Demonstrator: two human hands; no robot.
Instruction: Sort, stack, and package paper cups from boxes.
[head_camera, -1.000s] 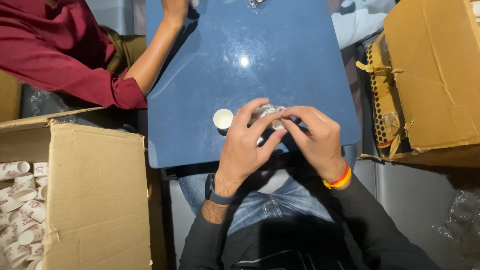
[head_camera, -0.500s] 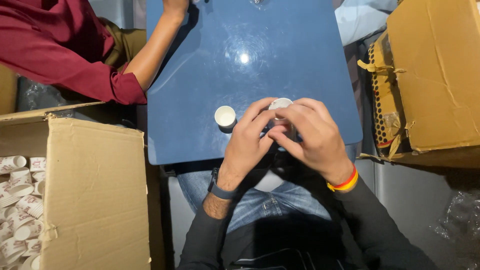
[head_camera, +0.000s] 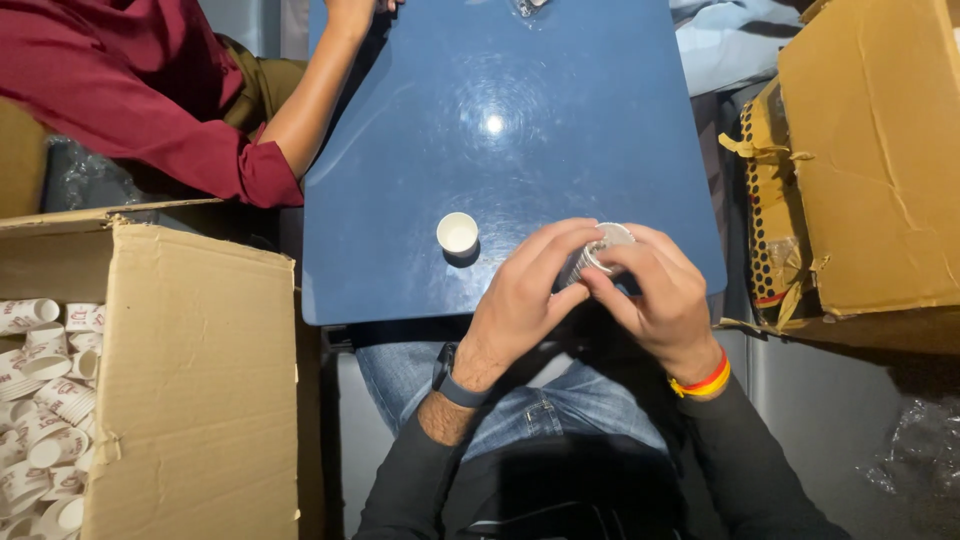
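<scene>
Since a second ago both hands have drifted a little right along the near edge of the glossy blue counter (head_camera: 520, 130), the left hand (head_camera: 525, 295) and right hand (head_camera: 660, 300) clasped together around a short stack of small white paper cups (head_camera: 600, 250), fingertips working at its rim. They seem to be peeling one cup free, which calls for a fine pinch at the top rim. One small white paper cup (head_camera: 458, 233) stands upright just left of them, while an open cardboard box of cups (head_camera: 190, 390), a second cardboard box (head_camera: 870, 160) and another person's red-sleeved arm (head_camera: 200, 150) crowd the sides.

A white cup (head_camera: 457, 233) is seen on the glossy blue desk (head_camera: 420, 150). The cups (head_camera: 45, 400) in the brown box (head_camera: 190, 380) appear white with red print.
</scene>
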